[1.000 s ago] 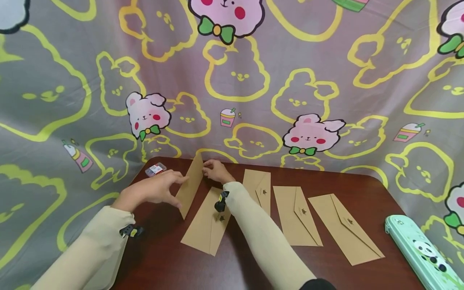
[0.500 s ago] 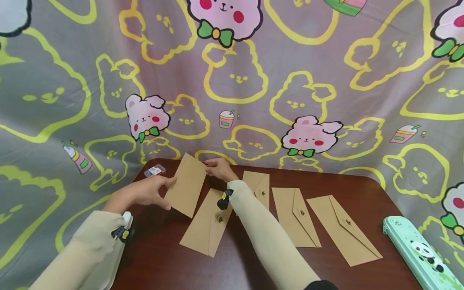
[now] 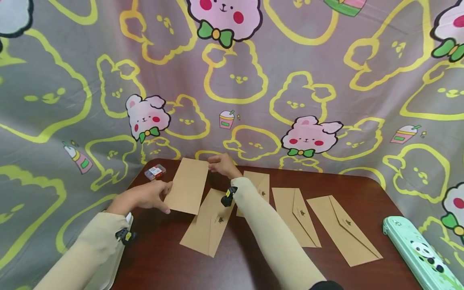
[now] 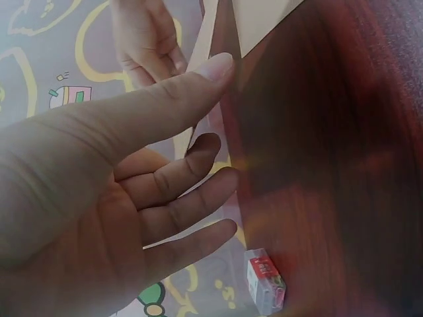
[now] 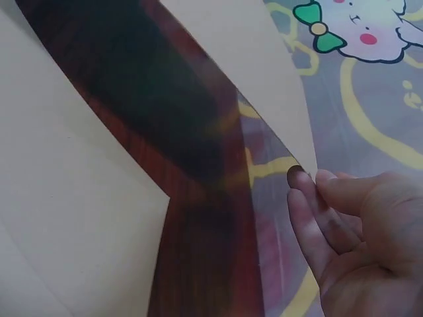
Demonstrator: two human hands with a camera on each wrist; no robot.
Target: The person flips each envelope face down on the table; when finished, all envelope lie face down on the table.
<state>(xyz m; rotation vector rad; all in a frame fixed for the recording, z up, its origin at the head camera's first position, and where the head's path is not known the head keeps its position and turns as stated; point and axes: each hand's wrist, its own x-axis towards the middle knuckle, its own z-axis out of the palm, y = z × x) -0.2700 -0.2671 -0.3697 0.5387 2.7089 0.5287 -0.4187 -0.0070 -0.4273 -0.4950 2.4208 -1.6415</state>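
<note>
A plain brown envelope [image 3: 188, 185] is raised over the table's far left part, its blank face toward me. My right hand [image 3: 224, 166] pinches its upper right corner between thumb and fingertips, as the right wrist view shows at the envelope's corner [image 5: 277, 86]. On the opposite side my left hand [image 3: 145, 196] holds the left edge between thumb and index finger; the other fingers [image 4: 192, 214] stay spread off the paper. Below the raised envelope lies another envelope [image 3: 203, 233], flap side up with a small dark print, its upper left part overlapped in the head view.
To the right lie more flap-up envelopes [image 3: 290, 217], one partly behind my right forearm. A small clear box [image 3: 155, 172] with a red and white label sits at the far left. A mint panda pencil case [image 3: 417, 249] is at the right edge, a pale case [image 3: 108, 266] at left.
The envelope was nearly edge-on to me; it has turned and tilted so its blank face shows. My right hand has risen slightly with the corner, and my left hand has shifted a little left.
</note>
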